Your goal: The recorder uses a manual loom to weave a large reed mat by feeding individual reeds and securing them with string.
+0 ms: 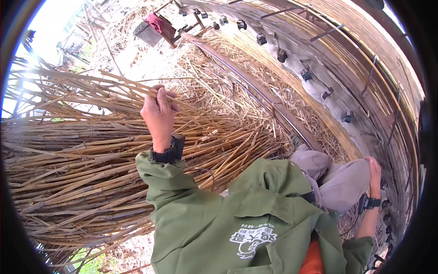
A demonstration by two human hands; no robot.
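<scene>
Between thumb and fingers, my left hand pinches a few dry reed stalks at the upper edge of a large pile. That pile of reed stalks lies at the left, with its narrower ends spread towards the middle. A dark strap with a box-shaped device is around my left wrist. My right hand rests on my bent knee at the right and holds nothing; its fingers are partly hidden. Another strapped device sits on the right wrist.
A long metal bar runs diagonally past my feet. Beyond it, a row of dark weights hangs along a reed mat and pale cloth. Loose straw covers the ground. A red cloth lies on a frame at the top.
</scene>
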